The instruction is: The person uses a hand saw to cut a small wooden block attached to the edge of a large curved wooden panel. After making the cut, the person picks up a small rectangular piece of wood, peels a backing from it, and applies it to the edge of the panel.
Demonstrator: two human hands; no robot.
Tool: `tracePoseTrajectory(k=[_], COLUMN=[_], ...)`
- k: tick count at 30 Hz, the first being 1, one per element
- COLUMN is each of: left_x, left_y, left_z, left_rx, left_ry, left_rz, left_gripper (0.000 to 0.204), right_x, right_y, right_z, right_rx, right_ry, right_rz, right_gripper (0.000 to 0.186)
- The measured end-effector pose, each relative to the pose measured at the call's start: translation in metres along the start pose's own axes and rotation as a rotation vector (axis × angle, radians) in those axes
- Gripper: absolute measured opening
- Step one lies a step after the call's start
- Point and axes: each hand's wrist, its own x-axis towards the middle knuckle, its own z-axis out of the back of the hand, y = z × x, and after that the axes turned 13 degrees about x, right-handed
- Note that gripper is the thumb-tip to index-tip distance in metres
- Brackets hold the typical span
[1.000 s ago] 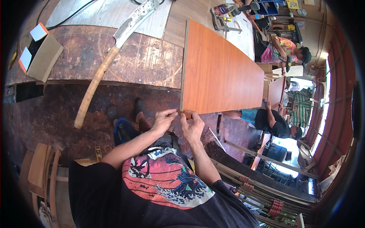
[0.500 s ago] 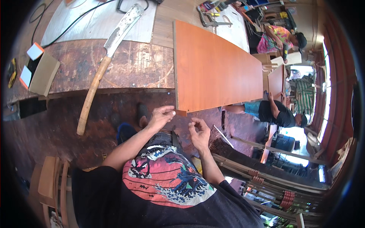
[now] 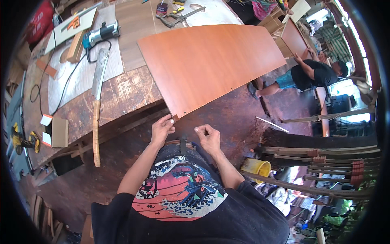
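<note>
A large orange-brown wooden panel [image 3: 219,61] lies on the workbench, its near corner jutting past the bench edge. At that corner a short brown edge strip [image 3: 175,118] sticks out. My left hand [image 3: 162,131] is there, thumb and fingertips closed on the strip's end. To the right, apart from the panel, my right hand [image 3: 209,139] hovers in front of my body with fingers curled in toward the thumb. Whatever it may hold is too small to make out. Small dark holes dot the panel's near edge.
On the worn bench [image 3: 136,90] lie a long knife [image 3: 98,81] with a wrapped handle overhanging the edge, a corded trim router [image 3: 101,34], an open carton [image 3: 59,132], a yellow-black drill [image 3: 24,140] and a clamp [image 3: 183,17]. Another person [image 3: 315,73] handles a panel at right.
The view has turned, so the panel appears tilted and more of the bench shows. My left hand has closed at the panel's corner strip; my right hand stays curled nearby.
</note>
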Motion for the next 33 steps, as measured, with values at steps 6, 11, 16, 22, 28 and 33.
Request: tracePoseTrajectory(k=[6, 11, 16, 22, 28, 33], left_x=[-0.009, -0.016, -0.018, -0.030, -0.028, -0.033], left_y=[0.004, 0.004, 0.009, 0.022, 0.026, 0.009], left_z=[-0.004, -0.015, -0.018, -0.026, -0.029, -0.034], left_rx=[0.141, 0.174, 0.259, 0.392, 0.725, 0.983], left_ry=[-0.160, -0.313, -0.444, -0.493, -0.702, -0.823], left_rz=[-0.091, -0.098, -0.168, -0.340, -0.362, -0.485], left_gripper=[0.024, 0.024, 0.024, 0.031, 0.034, 0.027], right_x=[-0.007, -0.005, 0.005, 0.022, 0.031, 0.028], right_y=[-0.036, -0.068, -0.091, -0.111, -0.125, -0.133], right_z=[0.024, 0.050, 0.068, 0.090, 0.094, 0.092], right_rx=[0.089, 0.156, 0.170, 0.185, 0.223, 0.210], right_ry=[0.055, 0.046, 0.063, 0.108, 0.128, 0.171], right_rz=[0.006, -0.013, -0.040, -0.006, 0.011, 0.012], right_gripper=[0.016, 0.014, 0.014, 0.014, 0.014, 0.015])
